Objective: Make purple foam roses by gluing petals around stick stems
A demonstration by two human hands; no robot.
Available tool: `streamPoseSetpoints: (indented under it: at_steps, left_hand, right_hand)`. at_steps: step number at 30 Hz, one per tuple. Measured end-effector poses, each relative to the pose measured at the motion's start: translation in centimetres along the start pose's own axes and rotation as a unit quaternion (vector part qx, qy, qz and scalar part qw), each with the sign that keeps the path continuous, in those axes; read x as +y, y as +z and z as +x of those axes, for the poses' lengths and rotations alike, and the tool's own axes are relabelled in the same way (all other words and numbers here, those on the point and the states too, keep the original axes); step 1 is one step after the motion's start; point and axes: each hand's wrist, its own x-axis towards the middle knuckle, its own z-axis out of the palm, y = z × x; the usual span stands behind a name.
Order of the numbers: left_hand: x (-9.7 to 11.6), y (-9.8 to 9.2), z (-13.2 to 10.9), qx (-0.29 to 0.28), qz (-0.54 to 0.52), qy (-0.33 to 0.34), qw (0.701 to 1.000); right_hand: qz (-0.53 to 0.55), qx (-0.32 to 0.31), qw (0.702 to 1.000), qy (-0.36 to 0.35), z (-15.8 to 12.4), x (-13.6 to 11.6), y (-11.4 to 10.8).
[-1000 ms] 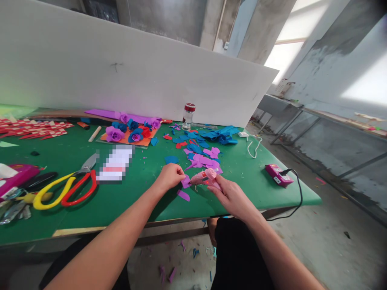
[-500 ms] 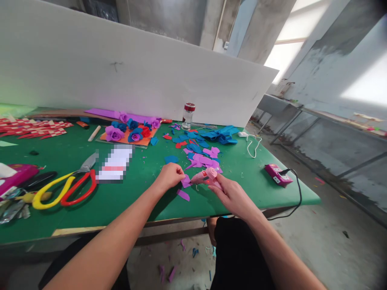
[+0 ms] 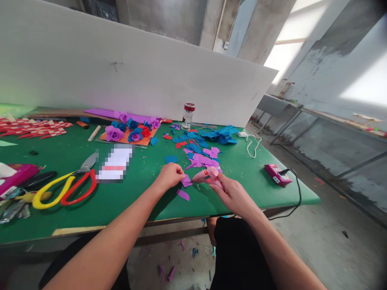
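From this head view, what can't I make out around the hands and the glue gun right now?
- Glue gun nozzle tip: too small to tell whether it touches the purple piece.
- Left hand fingertips: curled under, grip hidden.
- Right hand: covers the gun's handle and trigger.
- Pixelated patch beside the scissors: blurred out.
- Pink case: cut off by the left edge.

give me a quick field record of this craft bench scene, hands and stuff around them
left hand: pinching a purple foam piece on the green table
right hand: gripping a pink glue gun, nozzle pointed at that piece
loose scrap: purple strip just below the hands
behind hands: pile of purple and blue cutouts
far left: yellow and red scissors
back: foam roses, red-capped jar
right edge: pink box with black cable
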Motion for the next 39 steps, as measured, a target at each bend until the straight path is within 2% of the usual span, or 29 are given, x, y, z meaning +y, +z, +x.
streamPoseSetpoints:
  at_steps: [5, 8, 12, 14, 16, 19, 22, 25, 30, 39]
  left_hand:
    - [-0.2, 0.1, 0.0, 0.002, -0.023, -0.002, 1.000]
    - [-0.5, 0.2, 0.1, 0.000, -0.049, 0.001, 0.999]
    - [-0.8, 0.2, 0.2, 0.002, -0.092, 0.000, 0.996]
    - [-0.8, 0.1, 0.1, 0.004, -0.117, -0.004, 0.993]
    - [-0.8, 0.0, 0.0, 0.004, -0.142, -0.006, 0.990]
    - [-0.8, 0.0, -0.1, 0.008, -0.136, -0.007, 0.991]
    - [-0.7, 0.1, -0.2, 0.012, -0.101, -0.009, 0.995]
    - [-0.6, 0.0, -0.3, 0.011, -0.082, -0.009, 0.997]
    - [-0.4, -0.1, -0.5, 0.011, -0.062, -0.007, 0.998]
    - [-0.4, -0.1, -0.4, 0.005, -0.052, -0.009, 0.999]
  right_hand:
    - [0.037, 0.022, 0.999, 0.006, 0.0, 0.3, -0.3]
    - [0.126, 0.025, 0.990, 0.058, 0.2, 1.2, -0.5]
    - [0.337, -0.008, 0.934, 0.115, 0.1, 2.9, -0.8]
    - [0.393, -0.016, 0.912, 0.114, -0.1, 3.7, -0.7]
    - [0.403, -0.016, 0.909, 0.106, -0.3, 4.0, -0.4]
    - [0.343, 0.007, 0.934, 0.095, -0.4, 3.6, -0.1]
    - [0.214, 0.039, 0.975, 0.052, -0.5, 2.3, -0.1]
    - [0.094, 0.037, 0.995, 0.011, -0.6, 1.0, -0.2]
    - [-0.006, 0.014, 1.000, -0.004, -0.7, -0.3, 0.0]
    - [-0.032, 0.009, 0.999, -0.011, -0.5, -0.3, 0.6]
